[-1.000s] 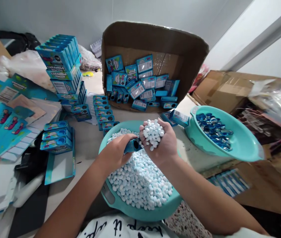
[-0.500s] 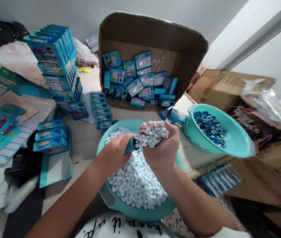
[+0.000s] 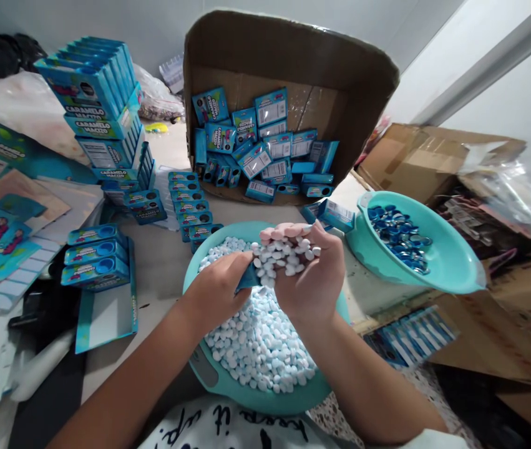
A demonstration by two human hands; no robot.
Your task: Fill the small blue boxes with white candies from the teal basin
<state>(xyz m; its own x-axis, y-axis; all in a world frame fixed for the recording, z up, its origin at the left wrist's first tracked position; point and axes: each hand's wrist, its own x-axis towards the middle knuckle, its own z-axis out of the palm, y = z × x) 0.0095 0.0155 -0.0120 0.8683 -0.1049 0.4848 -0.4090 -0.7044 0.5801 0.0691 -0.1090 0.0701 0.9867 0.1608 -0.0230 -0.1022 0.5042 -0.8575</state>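
Note:
My left hand [image 3: 221, 287] is closed around a small blue candy box [image 3: 247, 278], tilted with its end toward my other palm. Cupped beside it, my right hand [image 3: 312, 277] carries a heap of small white candies [image 3: 284, 254], some of them lying against the box's end. Both hands are over a turquoise basin [image 3: 265, 402] filled with pale white and bluish candies [image 3: 260, 349]. The box's opening is hidden by the candies and my fingers.
A cardboard box [image 3: 354, 81] behind holds many blue candy boxes. At right stands another turquoise bowl [image 3: 457, 268] with shiny blue caps [image 3: 399, 237]. Stacked display boxes [image 3: 101, 128] rise at left. Small boxes [image 3: 194, 215] line up behind the basin.
The candies in my right palm have shifted and spread, now covering the box's end. My right hand has moved slightly right, and the heap looks a little smaller.

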